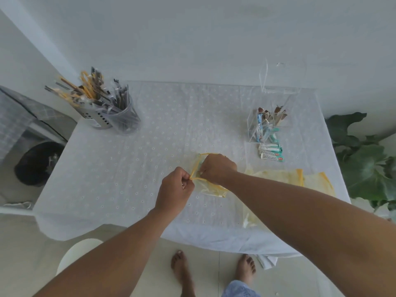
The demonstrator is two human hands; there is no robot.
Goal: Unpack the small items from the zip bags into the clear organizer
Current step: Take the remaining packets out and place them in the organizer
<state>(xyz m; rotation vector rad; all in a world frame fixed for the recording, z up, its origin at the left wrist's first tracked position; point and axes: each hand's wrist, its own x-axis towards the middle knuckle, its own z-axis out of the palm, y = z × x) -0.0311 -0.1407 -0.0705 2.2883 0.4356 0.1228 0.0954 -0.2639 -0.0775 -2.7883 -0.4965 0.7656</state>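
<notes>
Both bare forearms reach forward from the bottom of the view, converging toward the middle, the right arm stretched longer and crossing in from the lower right corner. The left hand (175, 185) is curled into a loose fist with knuckles up, its thumb and forefinger pinched together at the right side of the fist, while the right hand (217, 167) sits just beside and slightly beyond it, also closed, knuckles up, fingers tucked under and out of sight. Two bare feet stand on the floor below, toes pointing forward.
</notes>
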